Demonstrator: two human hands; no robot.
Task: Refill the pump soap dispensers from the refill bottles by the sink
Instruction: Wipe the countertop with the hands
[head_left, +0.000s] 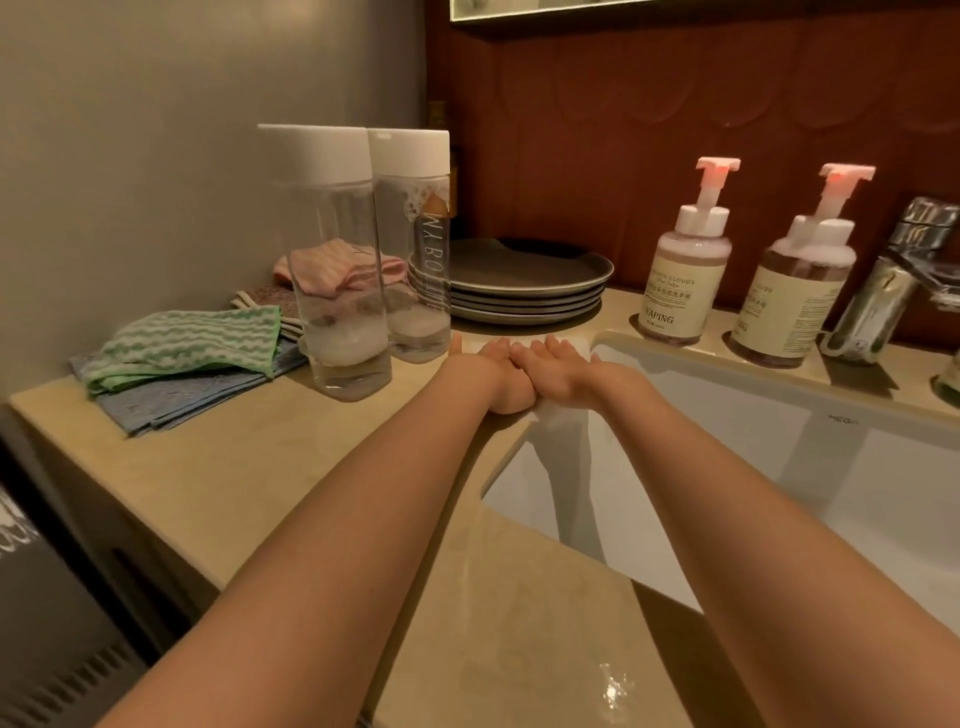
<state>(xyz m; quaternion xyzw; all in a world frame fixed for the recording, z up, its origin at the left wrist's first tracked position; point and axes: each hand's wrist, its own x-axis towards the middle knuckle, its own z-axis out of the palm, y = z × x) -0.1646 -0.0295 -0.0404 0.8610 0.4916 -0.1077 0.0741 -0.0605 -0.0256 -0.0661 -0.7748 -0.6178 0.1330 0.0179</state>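
A home sink corner, a kitchen by the look of the crockery.

I stand at a white sink (753, 405) sunk into a beige stone surface (249, 483), with a chrome tap (883, 296) at its far rim. A stack of dark plates (524, 275) sits against the red-brown tiled wall (649, 130). Folded cleaning cloths (192, 348) lie piled to my left. A labelled pump soap dispenser (681, 291) and a second dispenser (792, 306) stand behind the basin.

my left hand (493, 376) and right hand (558, 371) press flat on a white wipe (551, 417) by the sink (727, 410) corner.
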